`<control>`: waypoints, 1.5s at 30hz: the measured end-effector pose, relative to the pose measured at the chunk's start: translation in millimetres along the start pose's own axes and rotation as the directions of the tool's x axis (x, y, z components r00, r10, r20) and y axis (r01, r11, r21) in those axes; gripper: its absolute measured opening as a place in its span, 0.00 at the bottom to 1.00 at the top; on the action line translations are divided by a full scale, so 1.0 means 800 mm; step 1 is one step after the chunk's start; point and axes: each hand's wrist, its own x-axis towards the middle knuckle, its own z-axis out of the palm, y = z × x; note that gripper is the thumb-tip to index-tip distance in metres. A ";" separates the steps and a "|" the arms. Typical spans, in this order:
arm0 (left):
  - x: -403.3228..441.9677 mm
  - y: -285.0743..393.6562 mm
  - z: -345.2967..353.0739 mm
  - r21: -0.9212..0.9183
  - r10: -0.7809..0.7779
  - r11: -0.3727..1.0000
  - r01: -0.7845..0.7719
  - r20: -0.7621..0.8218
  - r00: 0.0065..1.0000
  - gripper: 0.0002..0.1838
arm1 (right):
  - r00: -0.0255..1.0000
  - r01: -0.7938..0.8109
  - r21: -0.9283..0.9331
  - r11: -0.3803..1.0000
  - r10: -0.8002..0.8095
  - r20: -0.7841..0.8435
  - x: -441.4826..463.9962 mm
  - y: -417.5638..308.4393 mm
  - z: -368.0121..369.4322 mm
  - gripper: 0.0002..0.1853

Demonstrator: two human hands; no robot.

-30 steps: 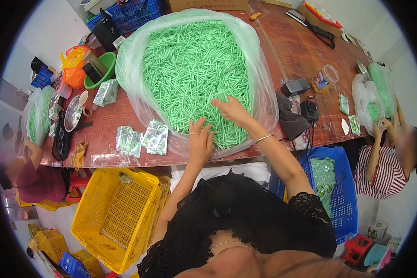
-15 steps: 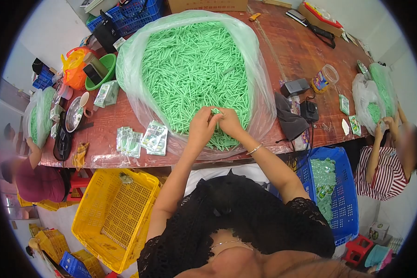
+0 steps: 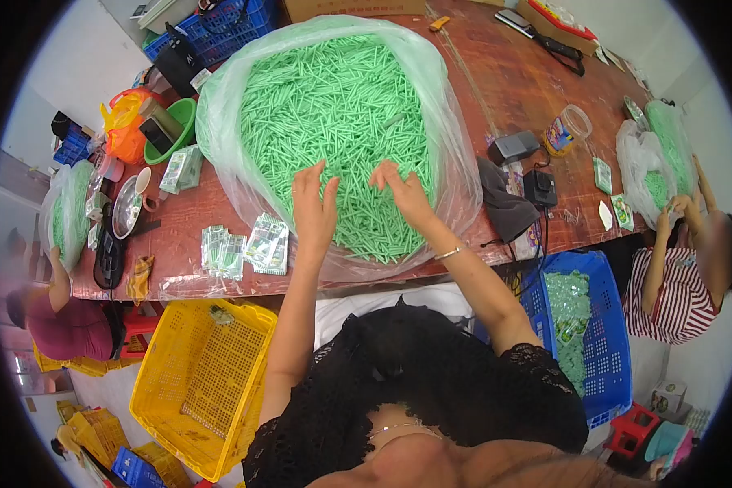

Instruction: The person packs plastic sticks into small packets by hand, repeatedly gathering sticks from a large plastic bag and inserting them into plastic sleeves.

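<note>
A large clear plastic bag (image 3: 455,154), its mouth spread wide, is full of thin light-green sticks (image 3: 333,106). Over the left front of the pile is my left hand (image 3: 313,203), open, with thumb and fingers apart. My right hand (image 3: 404,193) hovers over the front right of the same pile, fingers spread and bent toward the left; I see nothing held in it. A gap with loose sticks lies between the two hands. Small printed packets (image 3: 266,244) rest on the table just left of the bag's front, beside a second group of packets (image 3: 223,250).
On the red table (image 3: 504,81) stand a green bowl (image 3: 185,122), a plastic jar (image 3: 568,130) and black devices (image 3: 540,187). Below the edge are a yellow crate (image 3: 203,382) and a blue crate (image 3: 606,350) holding green packs. Co-workers sit at both sides.
My hands were together at the front of the pile, fingertips meeting around something small and green. They have separated, left hand moving left, and both have opened. The view has shifted slightly.
</note>
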 end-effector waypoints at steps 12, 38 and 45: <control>-0.063 0.038 0.037 -0.743 -0.314 0.527 0.412 0.280 0.907 0.23 | 0.990 -0.108 -0.054 0.993 0.112 0.085 -0.001 -0.035 0.002 0.26; -0.073 -0.140 -0.165 0.450 -0.274 0.847 0.283 -0.087 0.958 0.16 | 0.914 -0.374 -0.189 0.908 0.396 0.094 -0.044 0.037 0.010 0.20; -0.073 -0.125 -0.168 0.275 -0.200 0.932 0.235 -0.148 0.968 0.06 | 0.927 -0.316 -0.172 0.933 0.342 0.155 -0.044 0.015 0.011 0.21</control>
